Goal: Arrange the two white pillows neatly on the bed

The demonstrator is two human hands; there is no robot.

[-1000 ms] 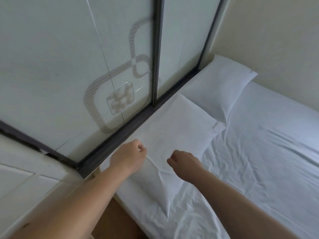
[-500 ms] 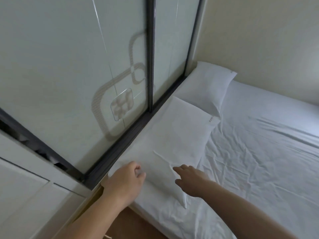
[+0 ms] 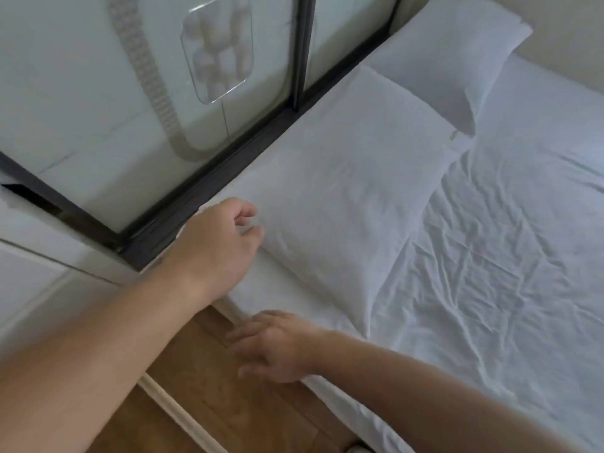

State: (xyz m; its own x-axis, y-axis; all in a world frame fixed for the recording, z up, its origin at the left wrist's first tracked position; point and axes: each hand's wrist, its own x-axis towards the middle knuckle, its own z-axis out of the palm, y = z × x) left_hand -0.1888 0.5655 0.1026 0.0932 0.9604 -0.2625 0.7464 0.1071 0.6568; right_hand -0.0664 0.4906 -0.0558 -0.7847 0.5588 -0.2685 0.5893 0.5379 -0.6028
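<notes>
Two white pillows lie end to end along the head of the bed, against the glass partition. The near pillow lies flat; the far pillow sits in the corner by the wall. My left hand rests at the near pillow's left end, fingers loosely curled, touching its edge but holding nothing. My right hand hovers over the bed's near edge, fingers spread and blurred, holding nothing. The white sheet is wrinkled.
A frosted glass partition with a dark frame runs along the left of the bed. Wooden floor shows below the bed's edge. A cream wall closes the far side.
The view has moved closer and lower. My right hand has pulled back off the near pillow to the bed's edge. My left hand stays at the pillow's left end.
</notes>
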